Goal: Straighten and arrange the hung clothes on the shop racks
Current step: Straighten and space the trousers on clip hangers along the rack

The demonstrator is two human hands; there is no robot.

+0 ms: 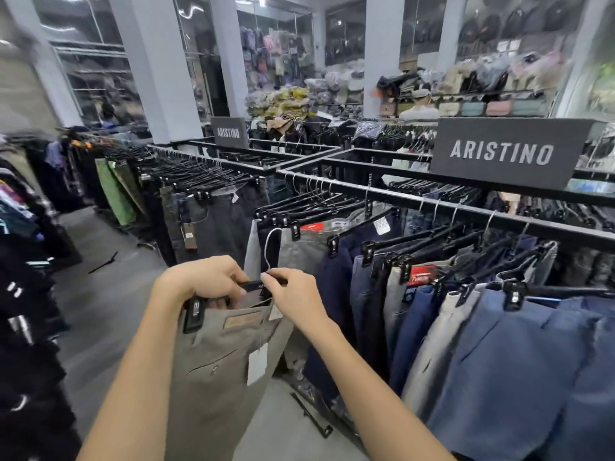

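Two hands hold one pair of grey-khaki trousers clear of the black rack rail, in front of it and below it. The trousers hang from a black clip hanger. Its wire hook stands free and is not on the rail.

Left hand: fingers curled over the hanger bar and the waistband, gripping both.

Right hand: thumb and forefinger pinch the bar at the foot of the hook, and the other fingers are loosely bent.

One clip bites the waistband at the left end; the right-end clip cannot be made out. A white tag dangles from the trousers.

On the rail, to the right of the held pair, navy, grey and blue trousers hang on like hangers, packed close. Above the rail stands a dark sign reading ARISTINO. Below the rail, on the floor, lies a loose black hanger.
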